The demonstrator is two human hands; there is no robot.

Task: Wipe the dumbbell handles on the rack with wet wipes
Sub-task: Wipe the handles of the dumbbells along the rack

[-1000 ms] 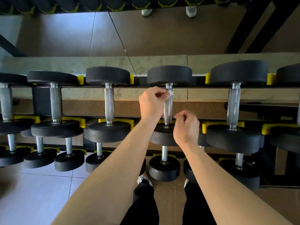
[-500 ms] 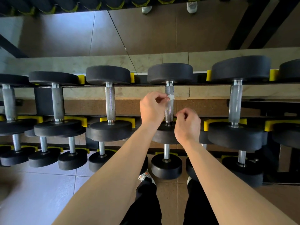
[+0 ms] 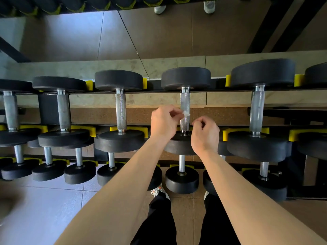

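Steel, knurled and bright, was the handle (image 3: 184, 101) in front of you. It belonged to the dumbbell (image 3: 185, 77) that lay on the top tier of the rack (image 3: 106, 93), and it spanned the gap between the far rail and the near rail.

Your left hand (image 3: 163, 122) was at the left side of this handle, around its middle. Its thumb and first fingers were closed in a pinch on a small white wipe (image 3: 186, 113), and the wipe lay against the front of the steel.

Your right hand (image 3: 205, 135) was lower and to the right, just beside the near end of the handle and above the near black head. Its fingers (image 3: 200, 123) were curled inward (nothing was visible between them), and I cannot tell if the fingertips touched the metal. Both forearms were bare and reached forward from the bottom of the view.

Other dumbbells lay in the same row on both sides, each resting in yellow cradles (image 3: 129, 129). A lower tier carried smaller dumbbells (image 3: 182, 181), nearer to your legs. Below them you wore black trousers (image 3: 162, 220) and a light shoe (image 3: 159, 190), and you stood on a brown tiled floor (image 3: 187, 218).
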